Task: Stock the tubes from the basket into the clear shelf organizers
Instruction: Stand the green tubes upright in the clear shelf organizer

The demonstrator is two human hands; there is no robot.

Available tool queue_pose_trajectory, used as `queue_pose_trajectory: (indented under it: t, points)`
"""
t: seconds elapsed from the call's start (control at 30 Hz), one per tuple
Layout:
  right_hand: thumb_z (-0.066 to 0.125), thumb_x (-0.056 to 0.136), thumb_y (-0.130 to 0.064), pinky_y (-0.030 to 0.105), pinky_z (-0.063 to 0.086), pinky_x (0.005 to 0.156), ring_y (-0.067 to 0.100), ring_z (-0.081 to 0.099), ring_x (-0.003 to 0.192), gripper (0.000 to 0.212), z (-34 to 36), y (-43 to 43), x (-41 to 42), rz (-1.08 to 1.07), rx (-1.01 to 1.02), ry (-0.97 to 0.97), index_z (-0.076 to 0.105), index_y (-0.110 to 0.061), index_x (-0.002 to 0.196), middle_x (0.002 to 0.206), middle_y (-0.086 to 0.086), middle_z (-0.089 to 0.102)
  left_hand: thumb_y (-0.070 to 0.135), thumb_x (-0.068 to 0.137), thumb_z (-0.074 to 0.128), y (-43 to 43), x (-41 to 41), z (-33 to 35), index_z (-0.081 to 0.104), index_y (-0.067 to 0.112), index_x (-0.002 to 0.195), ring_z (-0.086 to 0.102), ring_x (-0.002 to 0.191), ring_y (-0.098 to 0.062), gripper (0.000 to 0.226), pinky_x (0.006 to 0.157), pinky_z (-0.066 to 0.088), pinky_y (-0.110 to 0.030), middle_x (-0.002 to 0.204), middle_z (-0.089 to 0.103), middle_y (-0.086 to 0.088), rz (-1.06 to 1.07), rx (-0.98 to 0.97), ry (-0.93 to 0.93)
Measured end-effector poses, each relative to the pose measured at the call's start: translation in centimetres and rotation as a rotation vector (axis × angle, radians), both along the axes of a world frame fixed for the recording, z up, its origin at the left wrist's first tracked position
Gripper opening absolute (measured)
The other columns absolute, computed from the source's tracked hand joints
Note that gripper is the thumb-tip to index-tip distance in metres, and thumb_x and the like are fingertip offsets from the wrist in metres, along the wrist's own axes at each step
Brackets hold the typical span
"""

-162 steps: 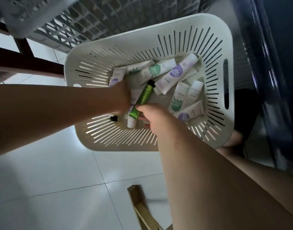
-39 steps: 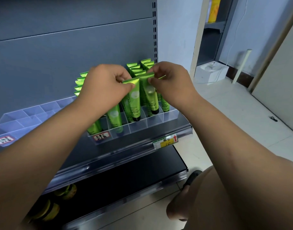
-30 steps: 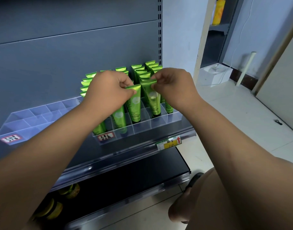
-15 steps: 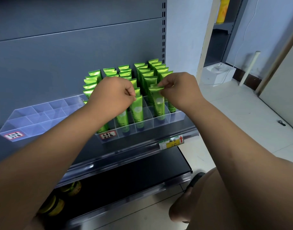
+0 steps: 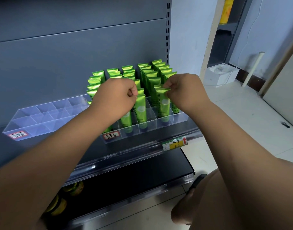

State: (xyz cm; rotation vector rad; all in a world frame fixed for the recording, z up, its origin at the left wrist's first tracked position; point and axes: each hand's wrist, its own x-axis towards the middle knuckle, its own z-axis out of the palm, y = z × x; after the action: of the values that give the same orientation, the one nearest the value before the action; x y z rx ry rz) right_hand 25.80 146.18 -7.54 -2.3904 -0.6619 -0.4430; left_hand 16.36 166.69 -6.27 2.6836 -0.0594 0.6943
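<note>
Tubes: seating two cap-down in front cells of the clear organizer (image 5: 180, 119), pinching left tube (image 5: 141, 110) with left hand (image 5: 116, 98), right tube (image 5: 164, 105) with right hand (image 5: 185, 92); judging both light, soft-walled, slick, so gripping the stiff crimped tops.

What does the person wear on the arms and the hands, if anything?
The left forearm and right forearm are bare; no sleeve reaches them. The left hand and right hand wear no glove. No watch, bracelet or ring shows, though parts of the fingers are hidden.
</note>
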Motion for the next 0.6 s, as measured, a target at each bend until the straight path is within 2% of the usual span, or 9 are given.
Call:
queue_pose_trajectory:
  t: [0.13,0.23,0.37,0.47,0.6]
  points:
    - [0.072,0.079,-0.007,0.029,0.051,0.076,0.022,0.063,0.09,0.029,-0.1,0.1,0.0,-0.002,-0.028,-0.048,0.078,-0.025,0.101,0.093,-0.004,0.067,0.011,0.083,0.069,-0.1,0.0,-0.2,0.074,0.022,0.084,0.066,0.078,-0.015,0.011,0.077,0.058,-0.039,0.08,0.07,0.01,0.014,-0.006,-0.012]
    - [0.07,0.078,-0.005,0.033,0.053,0.076,0.027,0.061,0.093,0.032,-0.1,0.1,-0.1,-0.003,-0.078,-0.113,0.077,-0.022,0.104,0.102,0.005,0.065,0.012,0.084,0.069,-0.3,-0.2,-0.2,0.073,0.022,0.084,0.066,0.08,-0.017,0.011,0.082,0.056,-0.042,0.081,0.07,0.009,0.017,0.009,-0.018]
    - [0.064,0.08,0.0,0.04,0.054,0.074,0.035,0.056,0.099,0.036,-0.3,0.1,-0.6,0.024,-0.154,-0.242,0.077,-0.02,0.107,0.101,0.008,0.066,0.013,0.082,0.07,-0.6,-0.6,-0.3,0.073,0.022,0.085,0.065,0.083,-0.02,0.01,0.085,0.054,-0.046,0.082,0.07,0.008,0.017,0.061,-0.065]
    - [0.064,0.079,0.001,0.038,0.052,0.069,0.033,0.054,0.099,0.038,-0.3,0.4,-1.2,0.015,-0.201,-0.277,0.077,-0.02,0.108,0.098,0.006,0.066,0.014,0.082,0.068,-0.6,-0.6,-0.6,0.071,0.023,0.083,0.065,0.082,-0.021,0.01,0.082,0.054,-0.046,0.08,0.07,0.008,0.032,0.065,-0.084]
    - [0.064,0.078,-0.002,0.039,0.054,0.069,0.033,0.054,0.097,0.037,-0.2,0.8,-1.8,0.007,-0.211,-0.275,0.077,-0.021,0.107,0.093,0.005,0.066,0.014,0.086,0.063,-1.2,-0.5,-0.5,0.068,0.025,0.083,0.064,0.085,-0.021,0.012,0.091,0.05,-0.046,0.082,0.068,0.008,0.096,0.106,-0.065]
